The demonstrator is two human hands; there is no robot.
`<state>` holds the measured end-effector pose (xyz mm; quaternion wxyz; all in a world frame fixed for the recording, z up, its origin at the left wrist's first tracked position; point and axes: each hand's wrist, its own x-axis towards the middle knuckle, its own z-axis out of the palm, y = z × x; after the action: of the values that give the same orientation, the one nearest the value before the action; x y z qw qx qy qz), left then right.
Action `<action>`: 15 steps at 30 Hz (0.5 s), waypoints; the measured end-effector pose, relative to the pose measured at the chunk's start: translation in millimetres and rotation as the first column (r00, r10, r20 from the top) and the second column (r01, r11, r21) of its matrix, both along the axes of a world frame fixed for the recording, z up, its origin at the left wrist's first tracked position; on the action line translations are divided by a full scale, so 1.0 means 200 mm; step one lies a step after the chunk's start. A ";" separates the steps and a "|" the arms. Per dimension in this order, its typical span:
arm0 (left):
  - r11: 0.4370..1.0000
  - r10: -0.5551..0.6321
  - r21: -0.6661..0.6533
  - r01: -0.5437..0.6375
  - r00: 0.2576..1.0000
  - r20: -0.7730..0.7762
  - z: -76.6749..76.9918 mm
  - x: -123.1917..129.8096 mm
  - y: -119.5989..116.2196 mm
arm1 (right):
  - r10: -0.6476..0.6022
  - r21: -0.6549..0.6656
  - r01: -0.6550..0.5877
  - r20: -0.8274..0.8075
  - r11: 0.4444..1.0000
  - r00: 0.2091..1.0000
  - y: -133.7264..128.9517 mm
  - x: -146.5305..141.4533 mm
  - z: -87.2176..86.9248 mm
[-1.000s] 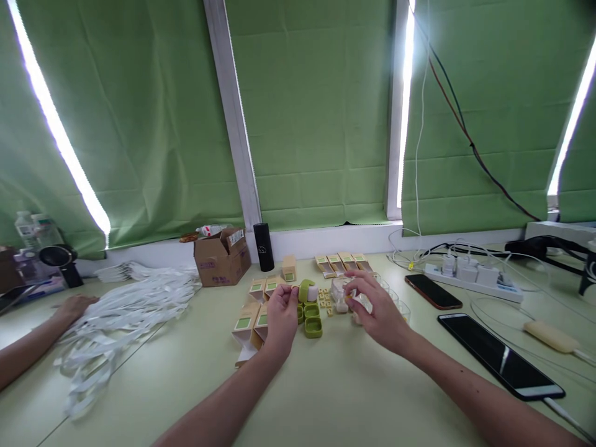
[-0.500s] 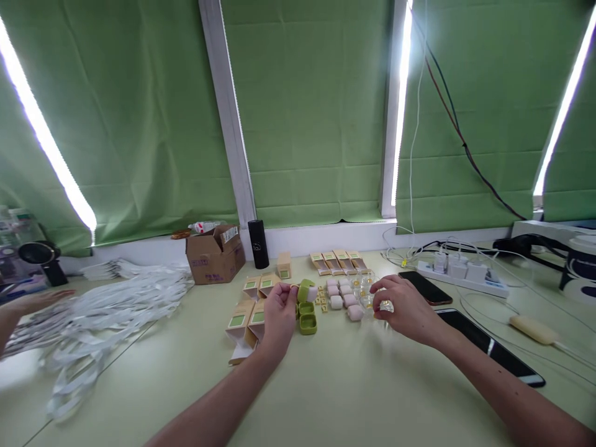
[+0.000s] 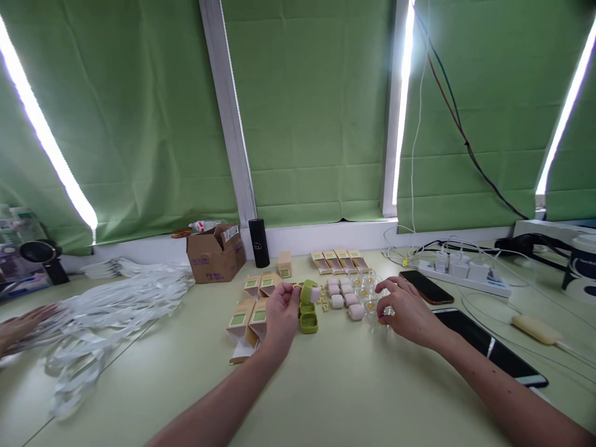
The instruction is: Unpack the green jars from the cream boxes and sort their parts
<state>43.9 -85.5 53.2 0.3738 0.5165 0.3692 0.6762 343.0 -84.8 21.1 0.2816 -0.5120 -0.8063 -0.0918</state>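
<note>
My left hand (image 3: 283,310) is closed in a pinch on a small green case (image 3: 308,290), held tilted with a pale pink-white piece at its right side. Just below it, open green square cases (image 3: 308,323) stand on the table. My right hand (image 3: 405,310) has its fingertips down and pinched on a small clear cup (image 3: 388,311), partly hidden by the fingers. More clear cups (image 3: 369,279) with yellow bits inside stand beside it. Between the hands lie several pink and white rounded blocks (image 3: 356,311) and small yellowish squares (image 3: 325,307).
Small cardboard boxes (image 3: 238,321) lie left of my left hand, others (image 3: 339,261) at the back. A brown carton (image 3: 215,257), black cylinder (image 3: 259,243), white straps (image 3: 121,304), phones (image 3: 488,344) and a power strip (image 3: 465,276) surround. Another person's hand (image 3: 28,326) touches the straps.
My right hand has dipped slightly at the clear cups. My left hand keeps its hold on the green case. At far left, the other person's hand has come down onto the straps.
</note>
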 end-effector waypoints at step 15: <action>0.998 -0.045 -0.050 0.044 0.999 -0.013 0.00 0.00 -0.01 | 0.000 0.052 0.005 -0.107 0.999 0.994 -0.03 -0.01 0.07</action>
<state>43.1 -88.4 53.4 0.3987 0.5200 0.3770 0.6546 340.1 -89.8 34.5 0.3374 -0.5097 -0.7868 -0.0857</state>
